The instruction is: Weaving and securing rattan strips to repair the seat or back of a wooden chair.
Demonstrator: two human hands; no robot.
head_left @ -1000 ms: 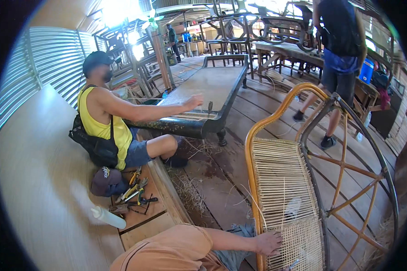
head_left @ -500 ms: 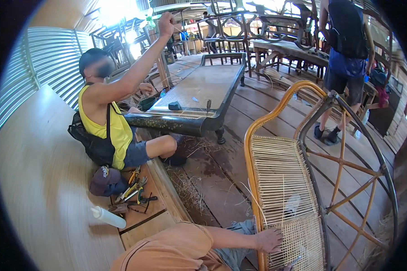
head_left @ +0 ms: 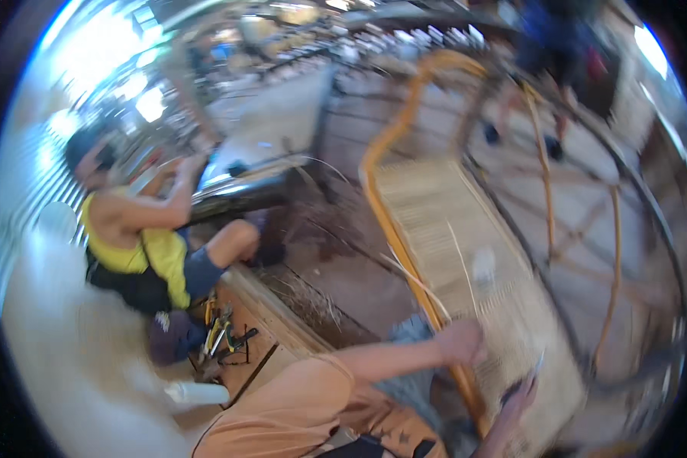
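Observation:
A rattan chair frame [head_left: 373,166] with a partly woven cane panel [head_left: 424,200] stands at my right. My left hand [head_left: 464,341] is over the panel near its left rail; it looks curled, but blur hides the fingertips and anything in them. A loose cane strand [head_left: 420,281] arcs over the rail towards this hand. Lower right, my right hand [head_left: 519,404] is closed round a slim tool [head_left: 538,365] with a dark handle and a pale pointed tip, held over the woven part. Another thin strand [head_left: 460,256] rises from the panel.
A person in a yellow top [head_left: 130,240] sits at the left beside a dark-framed bench with a cane top [head_left: 271,114]. Pliers and other tools [head_left: 220,332], a cap [head_left: 174,336] and a white bottle [head_left: 197,393] lie near my leg. Another person [head_left: 561,46] stands behind the chair.
My view has swung and blurred. My right hand has come into sight with the tool. My left hand looks more curled than before. The seated person's raised arm has come down.

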